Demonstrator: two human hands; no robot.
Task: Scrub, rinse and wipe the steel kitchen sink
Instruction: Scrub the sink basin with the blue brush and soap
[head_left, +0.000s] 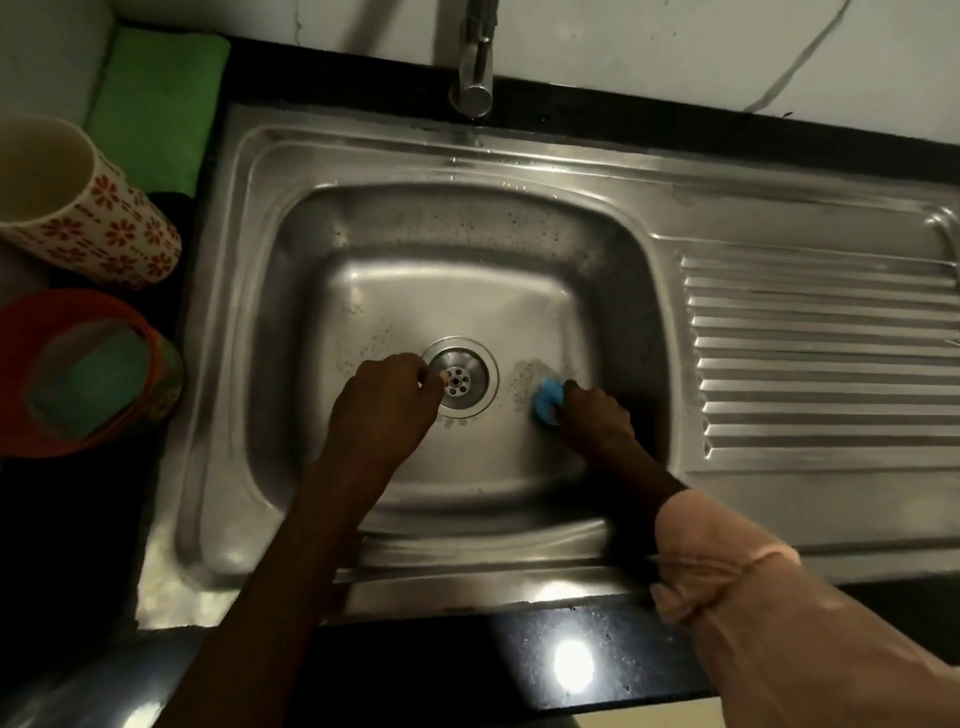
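Note:
The steel sink (467, 218) fills the middle of the head view, its basin wet and speckled with droplets. In the basin floor sits the round drain (460, 382). My left hand (387, 402) reaches into the basin with curled fingers, its fingertips at the drain's left rim; whether it holds anything I cannot tell. My right hand (597, 421) grips a small blue scrubber (548, 401) and presses it on the basin floor just right of the drain. A patch of suds lies beside the scrubber.
The tap spout (475, 78) hangs over the basin's back edge. A ribbed drainboard (821, 358) extends right. On the left counter stand a flower-patterned cup (88, 208), an orange container (88, 374) and a green cloth (156, 98). Black countertop (597, 660) runs along the front.

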